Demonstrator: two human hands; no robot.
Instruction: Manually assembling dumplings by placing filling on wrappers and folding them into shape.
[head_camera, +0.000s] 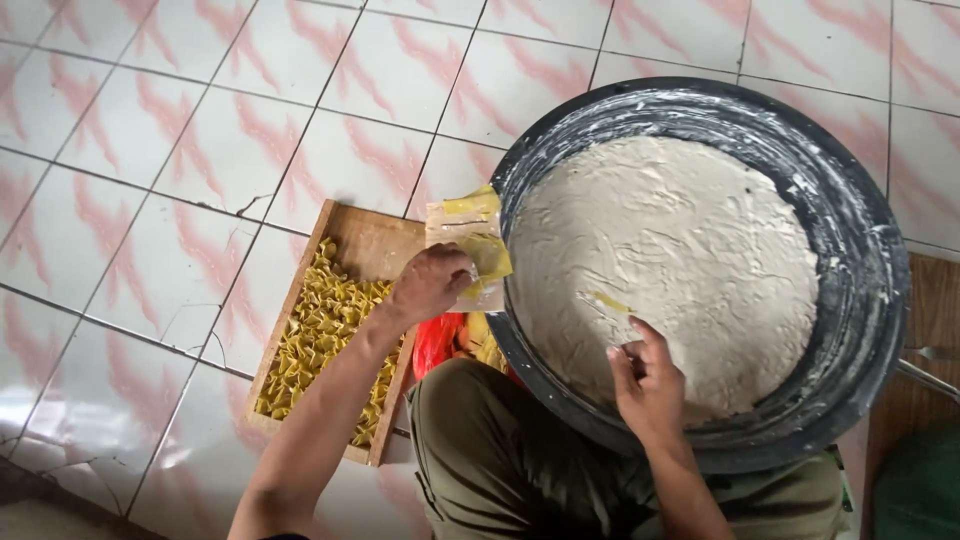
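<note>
A tiled floor, white with pink streaks and dark grout lines, fills the left and far parts of the scene. On the right sits a large round dark basin, its inner wall smeared with pale residue, tilted against the person's lap and nearly filled with a broad, flat mass of pale grey-white dough whose surface is rough and scraped. The near edge of the basin rests over the person's olive-green trousers, at the bottom centre. To the left of the basin, lying on the floor, is a long shallow wooden tray, angled from far right to near left and packed in its near part with small folded yellow pieces; its far end is bare wood. Between tray and leg a bit of red plastic bag shows. The left hand is closed around a small stack of thin square wrappers, pale with yellow patches, held just beside the basin's left rim and above the tray's far end. The right hand rests on the near part of the dough, fingers curled in a narrow pinch at the surface; whether it holds a bit of dough I cannot tell. A small yellow streak lies on the dough just beyond that hand.
</note>
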